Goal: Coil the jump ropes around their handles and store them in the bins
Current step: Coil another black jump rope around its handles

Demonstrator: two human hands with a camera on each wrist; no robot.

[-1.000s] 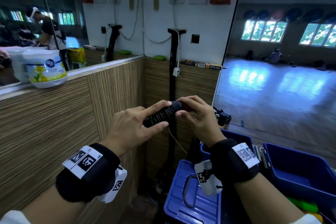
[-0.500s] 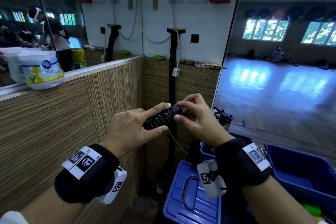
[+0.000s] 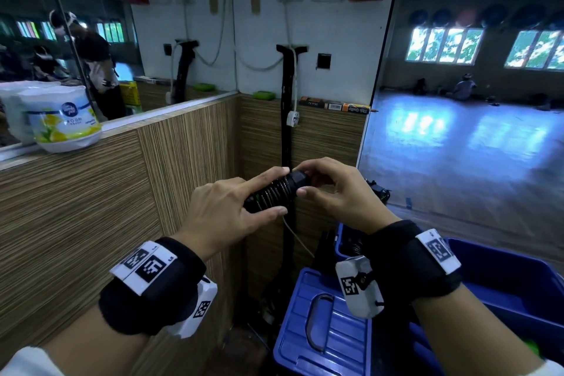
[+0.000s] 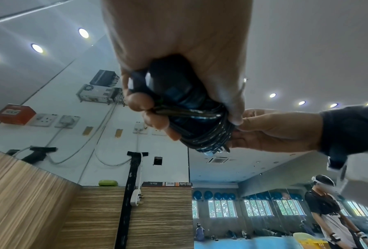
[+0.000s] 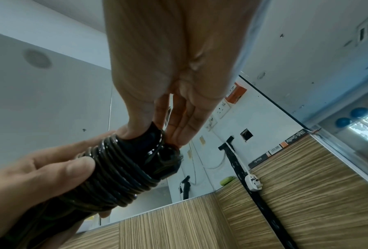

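I hold black jump rope handles point(image 3: 276, 192) at chest height, with thin dark rope coiled in several turns around them point(image 5: 123, 182). My left hand point(image 3: 232, 210) grips the lower part of the bundle point(image 4: 178, 104) between thumb and fingers. My right hand point(image 3: 329, 189) pinches the handles' top end point(image 5: 163, 151) with thumb and fingertips. A loose length of rope point(image 3: 294, 235) trails down from the bundle toward the bins. A blue bin point(image 3: 518, 281) stands open at the lower right.
A blue lid with a handle point(image 3: 323, 323) lies below my hands, another blue bin point(image 3: 345, 238) behind it. A wood-panelled half wall point(image 3: 91, 198) runs along the left, a white tub point(image 3: 64, 119) on its ledge. A black bar point(image 3: 287, 119) stands in the corner.
Both hands have stayed at the bundle; the right hand's fingers have shifted round the top end of the handles as the rope goes on. The hanging rope has grown shorter.
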